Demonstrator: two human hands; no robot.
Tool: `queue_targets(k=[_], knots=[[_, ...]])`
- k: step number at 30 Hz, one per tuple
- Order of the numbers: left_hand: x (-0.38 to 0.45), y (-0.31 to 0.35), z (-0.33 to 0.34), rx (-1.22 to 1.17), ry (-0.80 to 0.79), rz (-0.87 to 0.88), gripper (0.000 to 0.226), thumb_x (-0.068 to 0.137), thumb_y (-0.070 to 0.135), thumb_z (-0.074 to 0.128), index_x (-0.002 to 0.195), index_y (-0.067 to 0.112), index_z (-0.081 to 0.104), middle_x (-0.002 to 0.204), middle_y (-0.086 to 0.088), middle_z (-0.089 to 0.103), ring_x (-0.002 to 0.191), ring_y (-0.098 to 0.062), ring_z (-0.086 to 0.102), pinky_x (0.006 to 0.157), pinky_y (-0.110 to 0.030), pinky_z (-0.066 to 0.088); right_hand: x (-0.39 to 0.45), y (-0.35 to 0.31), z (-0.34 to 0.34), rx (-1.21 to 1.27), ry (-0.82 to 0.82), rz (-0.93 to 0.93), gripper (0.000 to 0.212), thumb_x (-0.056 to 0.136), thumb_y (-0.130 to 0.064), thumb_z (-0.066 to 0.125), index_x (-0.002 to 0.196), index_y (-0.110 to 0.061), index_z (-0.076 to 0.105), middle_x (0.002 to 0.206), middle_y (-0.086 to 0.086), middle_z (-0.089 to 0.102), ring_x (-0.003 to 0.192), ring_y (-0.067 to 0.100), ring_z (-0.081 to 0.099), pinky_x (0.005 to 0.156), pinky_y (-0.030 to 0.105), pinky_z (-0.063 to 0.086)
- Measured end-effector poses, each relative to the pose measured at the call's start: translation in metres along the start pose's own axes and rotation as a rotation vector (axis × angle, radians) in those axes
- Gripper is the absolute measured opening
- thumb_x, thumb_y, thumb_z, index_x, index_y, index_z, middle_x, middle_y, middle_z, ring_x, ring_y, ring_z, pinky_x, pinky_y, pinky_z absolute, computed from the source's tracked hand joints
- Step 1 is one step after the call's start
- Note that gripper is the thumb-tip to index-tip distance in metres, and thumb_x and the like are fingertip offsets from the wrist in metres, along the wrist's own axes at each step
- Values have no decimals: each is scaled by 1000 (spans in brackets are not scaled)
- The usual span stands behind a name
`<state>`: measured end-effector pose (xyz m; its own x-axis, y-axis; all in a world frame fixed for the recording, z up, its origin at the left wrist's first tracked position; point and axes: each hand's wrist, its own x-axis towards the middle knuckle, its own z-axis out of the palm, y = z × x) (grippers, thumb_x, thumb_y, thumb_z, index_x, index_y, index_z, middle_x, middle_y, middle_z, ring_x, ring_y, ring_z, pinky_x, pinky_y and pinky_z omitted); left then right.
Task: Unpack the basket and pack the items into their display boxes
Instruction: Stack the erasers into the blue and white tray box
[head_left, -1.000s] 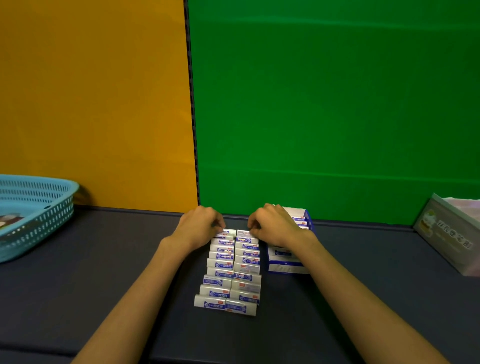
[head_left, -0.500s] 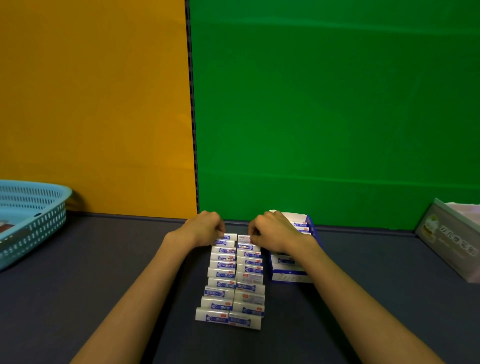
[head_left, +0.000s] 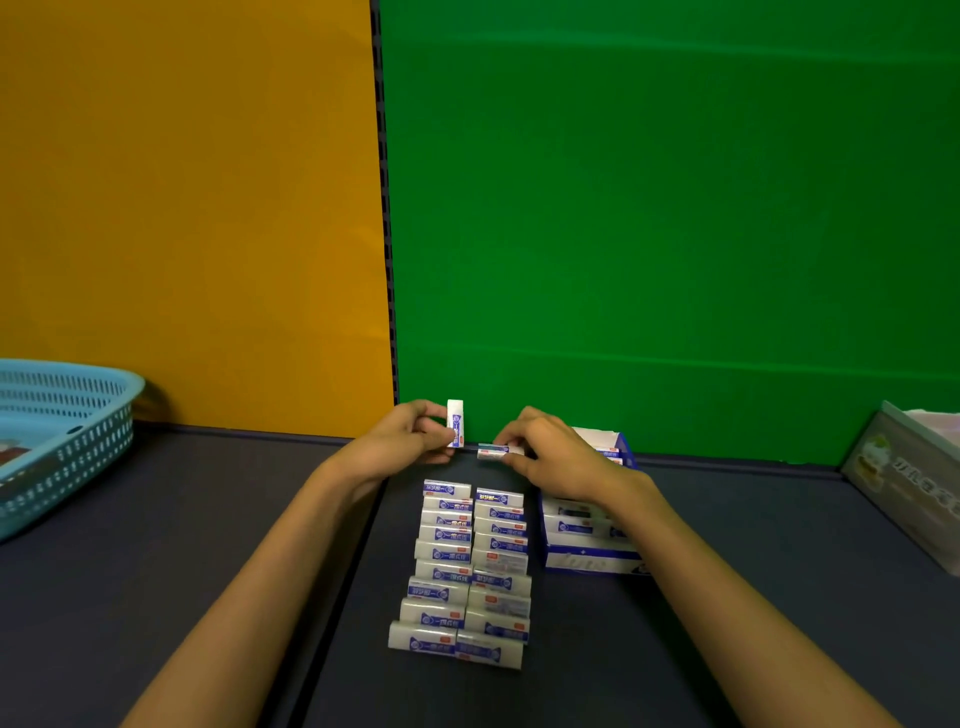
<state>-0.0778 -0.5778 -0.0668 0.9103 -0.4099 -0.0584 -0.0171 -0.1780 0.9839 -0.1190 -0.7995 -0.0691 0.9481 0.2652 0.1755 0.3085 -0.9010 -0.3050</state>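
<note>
- Far left there's a blue basket (head_left: 62, 431) sitting on the dark surface (head_left: 208, 519), well apart from the action. Something's inside it but I can't make out what.
- The left hand (head_left: 400, 441) is pinching one small eraser (head_left: 455, 423) and holding it upright, long axis pointing up, lifted clear of the surface.
- Below and between the hands are two neat columns of erasers (head_left: 467, 566) lying flat, each with its long axis running left to right, stacked like roof tiles toward the camera.
- The right hand (head_left: 550, 457) has its fingers curled round a second eraser (head_left: 493, 451), this one lying sideways, just beyond the far end of the right column.
- Just right of the columns is the blue-and-white display box (head_left: 587, 558), already partly filled, with the right forearm passing over it.
- My read: the box lies right of both hands, so the right hand is the nearer one. The left one's piece probably needs tipping flat to match how the others lie.
- Far right edge, a grey box (head_left: 904, 478), not involved.
</note>
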Motion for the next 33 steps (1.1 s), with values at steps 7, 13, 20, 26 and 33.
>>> queue_targets(k=[7, 13, 20, 26, 33], knots=[[-4, 10, 9, -99, 32, 54, 26, 81, -3, 75, 103, 1, 61, 95, -17, 75, 90, -23, 74, 78, -28, 61, -11, 8, -5, 118, 9, -7, 22, 91, -17, 68, 113, -19, 66, 109, -4, 66, 99, 11, 59, 90, 31, 49], [-4, 12, 17, 42, 81, 134, 29, 76, -6, 79, 99, 4, 65, 95, -13, 75, 87, -17, 72, 75, -24, 59, -21, 9, -14, 255, 52, 37, 22, 83, -10, 71, 103, -17, 67, 95, -5, 70, 87, 10, 65, 79, 31, 54], [-4, 17, 30, 131, 49, 130, 31, 77, -5, 78, 102, 10, 70, 97, -8, 74, 90, -18, 71, 80, -24, 57, -33, 18, -21, 398, 82, 89, 34, 82, -8, 72, 113, -21, 68, 90, -4, 68, 76, 7, 64, 73, 26, 55], [-11, 22, 41, 207, -7, 159, 28, 82, 7, 78, 107, 18, 73, 97, 2, 75, 81, -7, 69, 73, -18, 53, -44, 24, -30, 577, 90, 148, 30, 69, -11, 90, 90, -19, 70, 83, -1, 73, 74, 9, 68, 75, 30, 58], [-13, 27, 54, 333, -41, 192, 29, 85, 9, 76, 110, 24, 72, 99, 10, 74, 86, 2, 68, 77, -14, 50, -60, 28, -42, 647, 94, 169, 29, 68, -10, 91, 88, -14, 70, 85, 6, 75, 70, 16, 66, 69, 33, 54]])
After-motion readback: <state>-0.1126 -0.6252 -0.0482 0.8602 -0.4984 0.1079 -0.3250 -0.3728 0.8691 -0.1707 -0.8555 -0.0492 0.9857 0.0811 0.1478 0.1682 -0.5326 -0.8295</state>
